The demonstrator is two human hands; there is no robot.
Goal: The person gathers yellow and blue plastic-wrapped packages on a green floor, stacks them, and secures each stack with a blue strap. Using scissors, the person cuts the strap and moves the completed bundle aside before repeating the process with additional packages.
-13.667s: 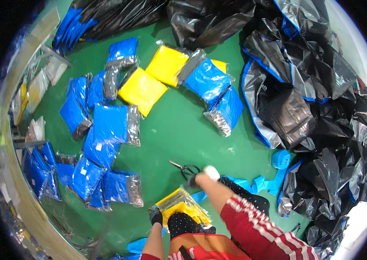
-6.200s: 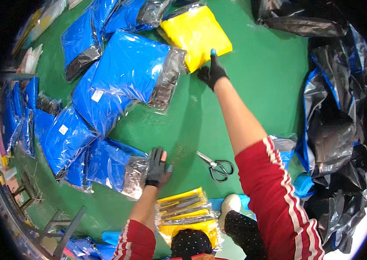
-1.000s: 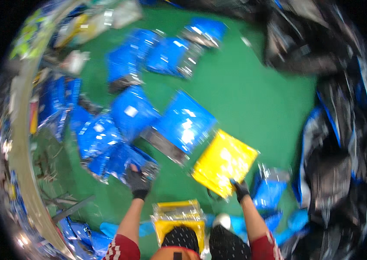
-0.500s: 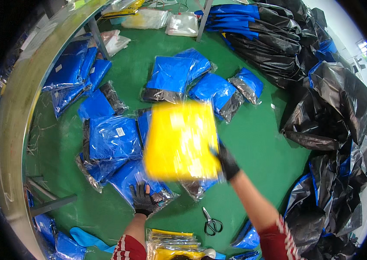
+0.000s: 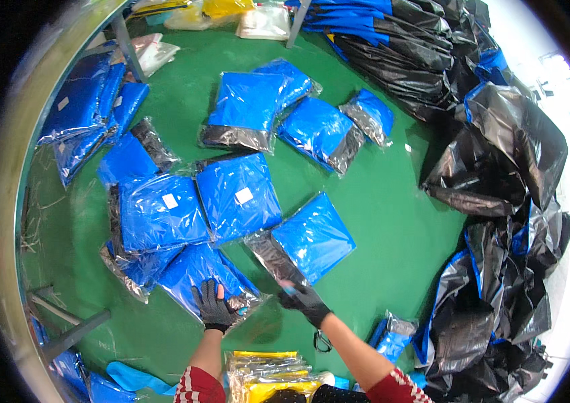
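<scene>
My left hand [image 5: 214, 307], in a dark glove with bare fingertips, lies with spread fingers on a blue folded sheet in clear plastic [image 5: 194, 272]. My right hand [image 5: 304, 302], gloved alike, reaches in from the lower right. Its fingertips are at the lower corner of another bagged blue sheet [image 5: 315, 235], by its black band; they look outstretched, not closed on the bag. Above my left hand are two more bagged blue sheets with white labels, one left [image 5: 157, 215] and one right [image 5: 239, 195]. Scissors [image 5: 322, 341] are partly hidden behind my right forearm.
A stack of yellow bagged sheets [image 5: 268, 376] lies at the near edge. More blue packages [image 5: 245, 101] lie farther off on the green floor [image 5: 392, 221]. Large black sheeting [image 5: 500, 154] is heaped along the right. A metal-edged table [image 5: 6, 201] curves along the left.
The yellow packet my right hand was swinging is out of that hand, uncovering the blue packages. My right hand has come down and left. My left hand stays on its package. The view has shifted slightly.
</scene>
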